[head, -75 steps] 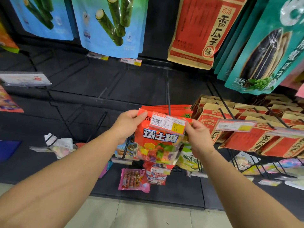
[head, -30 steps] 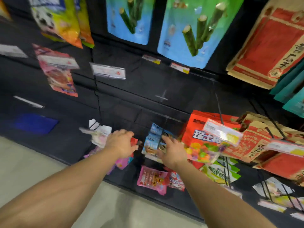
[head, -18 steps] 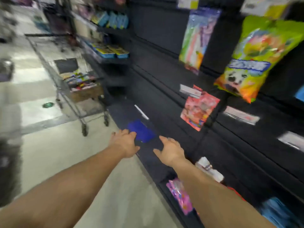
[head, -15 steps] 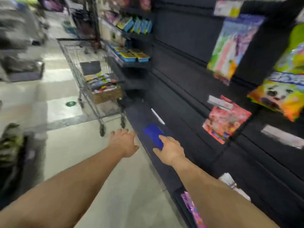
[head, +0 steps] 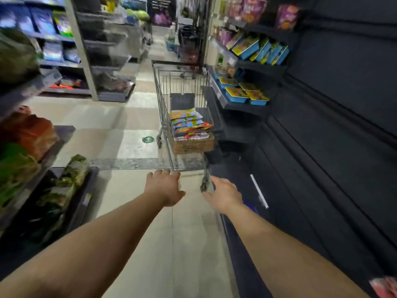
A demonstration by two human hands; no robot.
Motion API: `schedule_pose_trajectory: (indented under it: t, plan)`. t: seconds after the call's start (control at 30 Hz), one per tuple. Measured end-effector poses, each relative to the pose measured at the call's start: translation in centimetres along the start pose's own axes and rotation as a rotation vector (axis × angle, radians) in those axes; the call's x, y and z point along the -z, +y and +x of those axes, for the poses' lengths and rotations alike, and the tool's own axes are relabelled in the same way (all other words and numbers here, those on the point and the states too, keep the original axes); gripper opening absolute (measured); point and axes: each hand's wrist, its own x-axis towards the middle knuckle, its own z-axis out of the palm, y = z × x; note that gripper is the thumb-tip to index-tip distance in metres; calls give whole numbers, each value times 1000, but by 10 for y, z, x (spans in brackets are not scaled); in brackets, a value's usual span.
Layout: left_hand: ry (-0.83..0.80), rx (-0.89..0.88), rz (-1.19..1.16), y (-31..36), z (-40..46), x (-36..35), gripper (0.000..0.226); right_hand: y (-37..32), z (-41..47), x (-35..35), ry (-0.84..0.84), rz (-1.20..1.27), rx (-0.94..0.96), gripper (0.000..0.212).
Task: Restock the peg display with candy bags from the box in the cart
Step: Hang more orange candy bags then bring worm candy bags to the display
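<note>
Change since half a second ago: view has swung further left, down the aisle. The black peg display wall (head: 343, 130) now fills only the 3 o'clock side; the hanging bags seen on it earlier are out of frame, save a blurred pink packet (head: 384, 286) at 5 o'clock. The grey wire shopping cart (head: 171, 100) has moved from 10 o'clock to dead centre, 12 o'clock, and looms larger. Both arms hold the same outstretched pose.

Counts: one cart; one brown cardboard box (head: 193, 144) in its basket; one heap of multicoloured candy bags (head: 188, 122) piled in the box, individual bags too blurred to count. Four blue trays (head: 246, 94) on the dark shelf just right of the cart, at 1 o'clock. One round green floor marker (head: 148, 139) on the pale tile floor (head: 133, 117), at 11 o'clock of the hands. One white strip (head: 258, 191) on the black base shelf at 3 o'clock of the right hand. Blurred stock shelves at 9 o'clock.

Hands: left hand (head: 164, 189) palm down, fingers loosely spread, empty, touching nothing. Right hand (head: 225, 195) likewise flat, fingers slightly apart, empty. Both hang in the air at 6 o'clock of the cart, short of it, fingertips pointing at the cart's near lower frame.
</note>
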Motion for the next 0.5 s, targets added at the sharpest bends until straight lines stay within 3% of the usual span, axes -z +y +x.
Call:
schedule_pose_trajectory:
  t: [0.2, 0.5]
  plan:
    - [95, 106, -41, -12, 114, 50, 65, -18, 132, 71, 30, -7, 105, 62]
    - [67, 202, -86, -62, 252, 56, 66, -48, 273, 79, -36, 59, 147, 56]
